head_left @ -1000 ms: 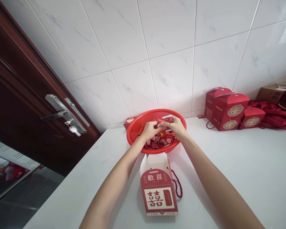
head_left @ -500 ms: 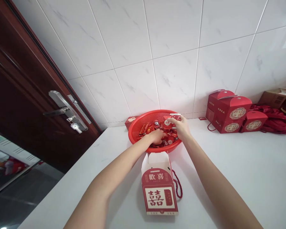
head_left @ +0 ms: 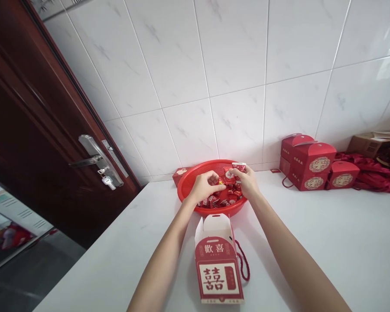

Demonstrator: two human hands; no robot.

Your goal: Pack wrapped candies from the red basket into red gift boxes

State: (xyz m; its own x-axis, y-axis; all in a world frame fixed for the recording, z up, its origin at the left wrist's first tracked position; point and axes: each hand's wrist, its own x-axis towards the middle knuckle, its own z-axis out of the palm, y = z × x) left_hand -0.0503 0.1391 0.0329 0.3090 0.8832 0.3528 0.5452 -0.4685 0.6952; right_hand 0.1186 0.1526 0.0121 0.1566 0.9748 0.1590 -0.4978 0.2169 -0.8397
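Both arms extend forward, hands close together.

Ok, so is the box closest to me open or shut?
Open. The box has its top flaps spread apart, with white inner sides showing. Whether anything lies inside, I cannot tell.

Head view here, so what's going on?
A person's right hand holds red-wrapped packets over a red colander of wrapped candies. The left hand is over the colander too; whether it grips anything is unclear. Nearer the person, a red-and-white gift box sits open-topped on the white table.
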